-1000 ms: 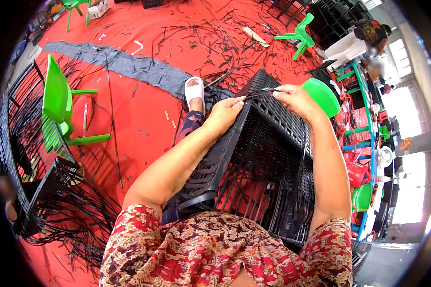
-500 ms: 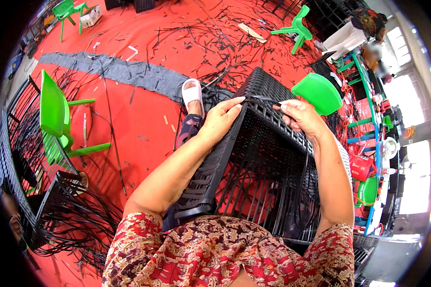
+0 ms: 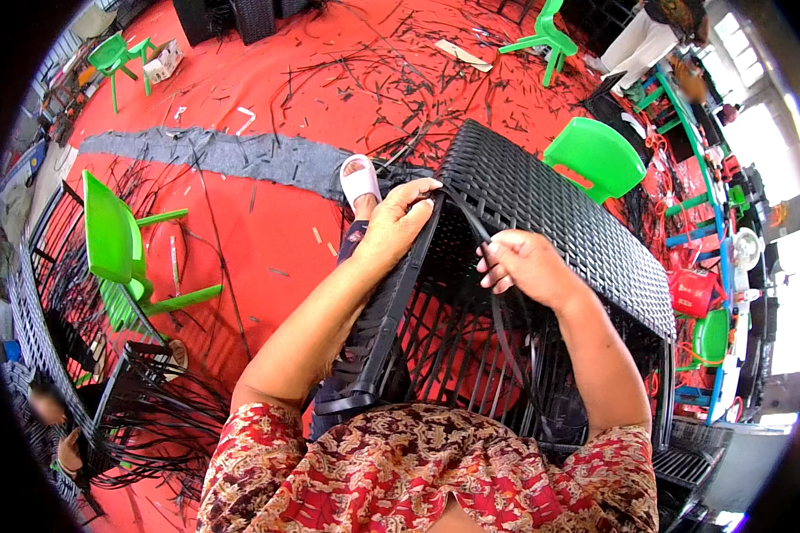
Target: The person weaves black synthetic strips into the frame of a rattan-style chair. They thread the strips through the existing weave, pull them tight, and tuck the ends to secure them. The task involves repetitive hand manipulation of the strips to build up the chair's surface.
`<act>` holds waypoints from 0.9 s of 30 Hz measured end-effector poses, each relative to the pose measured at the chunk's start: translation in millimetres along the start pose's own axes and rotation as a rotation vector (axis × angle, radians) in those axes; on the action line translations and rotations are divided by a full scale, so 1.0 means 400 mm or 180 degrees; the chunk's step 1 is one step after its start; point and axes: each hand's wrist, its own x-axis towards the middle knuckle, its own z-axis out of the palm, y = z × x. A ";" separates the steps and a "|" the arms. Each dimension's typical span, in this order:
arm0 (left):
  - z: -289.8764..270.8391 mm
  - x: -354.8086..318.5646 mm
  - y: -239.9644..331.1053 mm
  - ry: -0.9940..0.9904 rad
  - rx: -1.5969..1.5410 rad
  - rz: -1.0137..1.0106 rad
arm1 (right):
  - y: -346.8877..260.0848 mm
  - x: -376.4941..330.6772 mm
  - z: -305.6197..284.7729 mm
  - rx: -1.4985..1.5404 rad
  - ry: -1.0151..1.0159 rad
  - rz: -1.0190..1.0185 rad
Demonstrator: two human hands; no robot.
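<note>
A black woven rattan box frame (image 3: 560,222) stands tipped in front of me, its open underside with bare uprights facing me. My left hand (image 3: 400,222) grips the frame's near top corner, fingers curled over the edge. My right hand (image 3: 524,266) pinches a black rattan strip (image 3: 498,329) that runs from the corner down inside the frame. My foot in a white sandal (image 3: 360,182) rests on the red floor just beyond the left hand.
A green plastic chair (image 3: 120,249) lies on its side at left, another green chair (image 3: 596,155) stands behind the frame. Black strip offcuts litter the red floor (image 3: 267,258). A grey mat strip (image 3: 231,155) crosses the floor. Wire frames with loose strips (image 3: 142,417) sit lower left.
My right hand has drawn back from the top edge toward me, pulling the strip down inside the frame. The view has tilted closer to the frame. The left hand stays on the corner.
</note>
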 end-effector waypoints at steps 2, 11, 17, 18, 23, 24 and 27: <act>0.003 -0.004 0.001 0.0000 0.0015 0.0075 | 0.026 0.001 0.027 -0.0049 0.0023 -0.0052; -0.029 0.012 0.049 -0.0523 0.1180 0.0675 | 0.057 0.002 0.038 -0.0119 0.0422 -0.0276; -0.029 0.024 0.068 -0.0517 0.1849 0.1197 | 0.012 -0.003 -0.072 -0.1093 0.1165 -0.1477; -0.028 0.027 0.071 -0.0558 0.1919 0.1250 | 0.007 -0.002 -0.094 -0.1043 0.1129 -0.1508; -0.035 0.034 0.060 -0.0566 0.2102 0.1480 | -0.076 -0.046 -0.131 -0.0735 0.0660 -0.0930; -0.034 0.035 0.062 -0.0585 0.2099 0.1490 | -0.085 -0.065 -0.136 -0.0815 0.0657 -0.0853; -0.034 0.037 0.070 -0.0642 0.2119 0.1507 | -0.096 -0.140 -0.161 -0.0979 0.0745 -0.0552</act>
